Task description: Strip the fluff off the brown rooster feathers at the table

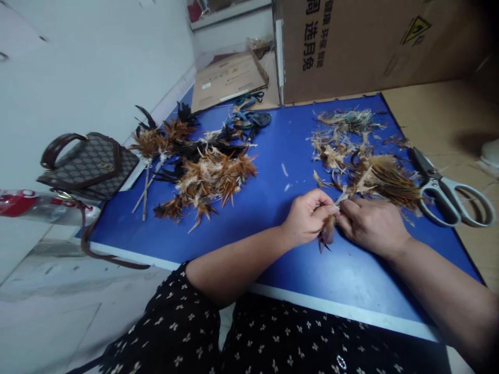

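Observation:
My left hand [310,215] pinches a small bunch of brown feathers [326,235], whose dark tips hang below the fingers. Close against it, my right hand [372,223] is closed at the pale quill end of the bunch; what its fingers grip is hidden. Just beyond my right hand lies a pile of long brown feathers [390,179], with loose pale and bluish feathers [349,122] farther back. Left of my hands sits a heap of orange-brown feather bunches [214,174].
Large scissors [448,195] lie at the blue table's right edge. Feather bunches on sticks [145,192] and a patterned handbag [95,166] are at the left, beside a plastic bottle [42,205]. A big cardboard box [362,47] stands behind, near a flattened carton [230,80].

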`<state>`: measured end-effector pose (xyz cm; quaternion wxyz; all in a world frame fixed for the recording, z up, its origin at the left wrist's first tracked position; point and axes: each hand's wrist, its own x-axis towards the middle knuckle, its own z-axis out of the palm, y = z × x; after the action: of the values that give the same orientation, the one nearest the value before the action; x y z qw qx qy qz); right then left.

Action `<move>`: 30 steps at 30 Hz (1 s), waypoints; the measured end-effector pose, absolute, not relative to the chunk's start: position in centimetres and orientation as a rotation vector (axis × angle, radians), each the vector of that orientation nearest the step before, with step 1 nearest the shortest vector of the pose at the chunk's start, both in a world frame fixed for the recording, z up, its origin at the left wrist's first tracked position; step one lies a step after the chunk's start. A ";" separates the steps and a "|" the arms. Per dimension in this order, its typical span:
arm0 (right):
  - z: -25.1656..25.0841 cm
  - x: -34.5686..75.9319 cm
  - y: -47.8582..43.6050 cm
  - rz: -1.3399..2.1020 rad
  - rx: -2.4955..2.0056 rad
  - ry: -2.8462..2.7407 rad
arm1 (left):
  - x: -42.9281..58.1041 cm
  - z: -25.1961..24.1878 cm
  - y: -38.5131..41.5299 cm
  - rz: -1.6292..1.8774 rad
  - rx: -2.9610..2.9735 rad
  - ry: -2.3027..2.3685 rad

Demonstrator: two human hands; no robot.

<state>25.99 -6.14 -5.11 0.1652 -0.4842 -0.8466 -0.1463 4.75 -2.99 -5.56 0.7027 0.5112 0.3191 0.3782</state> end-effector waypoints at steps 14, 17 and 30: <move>-3.8 26.5 -5.4 0.085 -1.164 -2.240 | 4.0 -6.6 -1.3 0.903 1.083 0.600; -3.7 26.5 -5.4 0.136 -1.164 -2.179 | 4.3 -6.6 -1.1 0.916 0.983 0.692; -4.0 26.7 -5.5 0.117 -1.129 -2.233 | 5.0 -6.0 -1.7 0.742 0.969 0.700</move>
<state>26.75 -5.46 -4.05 0.3130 -0.4281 -0.8466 0.0444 4.95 -1.72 -5.96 0.7626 0.4453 0.3219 0.3414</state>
